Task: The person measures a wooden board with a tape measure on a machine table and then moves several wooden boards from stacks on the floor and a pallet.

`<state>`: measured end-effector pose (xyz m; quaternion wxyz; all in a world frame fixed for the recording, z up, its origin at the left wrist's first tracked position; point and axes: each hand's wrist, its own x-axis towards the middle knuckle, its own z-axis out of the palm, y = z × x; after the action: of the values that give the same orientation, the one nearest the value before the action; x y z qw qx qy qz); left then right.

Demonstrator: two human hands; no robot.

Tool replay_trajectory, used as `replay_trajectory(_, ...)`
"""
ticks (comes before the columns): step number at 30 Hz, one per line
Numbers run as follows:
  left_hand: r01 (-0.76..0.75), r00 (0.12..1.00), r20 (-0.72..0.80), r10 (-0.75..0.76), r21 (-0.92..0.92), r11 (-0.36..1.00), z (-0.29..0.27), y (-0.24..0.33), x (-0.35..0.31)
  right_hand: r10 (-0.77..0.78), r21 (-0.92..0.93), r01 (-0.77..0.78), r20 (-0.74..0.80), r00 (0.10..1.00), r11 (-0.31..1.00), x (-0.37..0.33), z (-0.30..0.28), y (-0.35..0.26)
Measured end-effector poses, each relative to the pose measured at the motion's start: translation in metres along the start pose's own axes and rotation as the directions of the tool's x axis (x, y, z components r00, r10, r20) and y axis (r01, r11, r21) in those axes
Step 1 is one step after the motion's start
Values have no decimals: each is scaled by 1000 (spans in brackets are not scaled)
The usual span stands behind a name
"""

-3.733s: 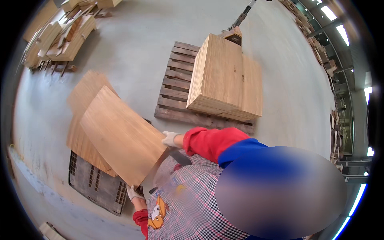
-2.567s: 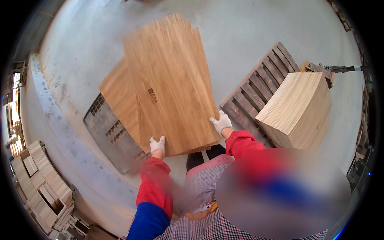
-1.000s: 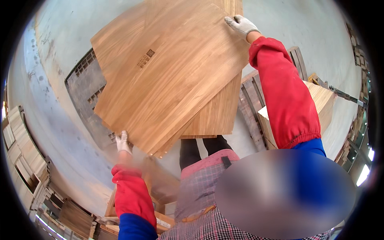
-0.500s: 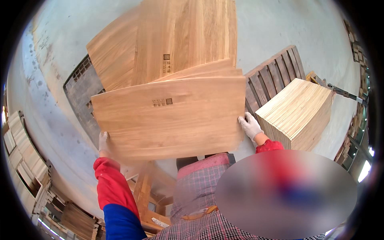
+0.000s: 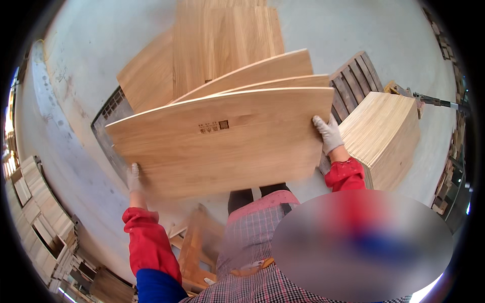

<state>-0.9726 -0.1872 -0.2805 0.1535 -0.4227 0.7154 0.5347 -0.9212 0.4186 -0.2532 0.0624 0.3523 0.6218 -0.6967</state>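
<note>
A wide wooden board [image 5: 227,146] with a small dark stamp is tilted up in front of me. My left hand [image 5: 133,178], in a white glove, is closed on its lower left end. The gloved right hand [image 5: 330,135] grips the upper right end, thumb on the near face. Just behind it a second board [image 5: 308,81] and a third board [image 5: 273,68] fan out, their upper edges rising to the right. Whether my fingers also reach round these is hidden. Farther off lie more flat boards [image 5: 242,33].
To the right, a tall stack of boards [image 5: 379,121] stands beside a dark slatted pallet [image 5: 356,81]. A grey gridded pallet [image 5: 108,108] shows at left, under the far boards. A wooden frame [image 5: 194,247] is low by my legs. More panels [image 5: 40,217] line the far left.
The held board has shifted right, with its right end raised. The two boards behind it have spread farther apart at the right, showing more of their faces. Both hands still grip the ends.
</note>
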Motion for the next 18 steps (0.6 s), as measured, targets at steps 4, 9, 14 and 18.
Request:
replay_trajectory(4,-319,939,61,337,-201,926,-16,26,14,-288,40,286,49,956,957,4,-4,-51)
replay_trajectory(9,-494,814,190,549,-271,826,-26,49,4,-304,131,286,154,940,949,6,-12,-62)
replay_trajectory(14,-420,757,392,523,-320,849,-33,43,-8,-264,24,263,104,959,965,-28,-12,-53)
replay_trajectory(18,-343,825,369,429,-278,897,-18,57,-45,-270,-9,271,69,960,962,-56,-15,-44)
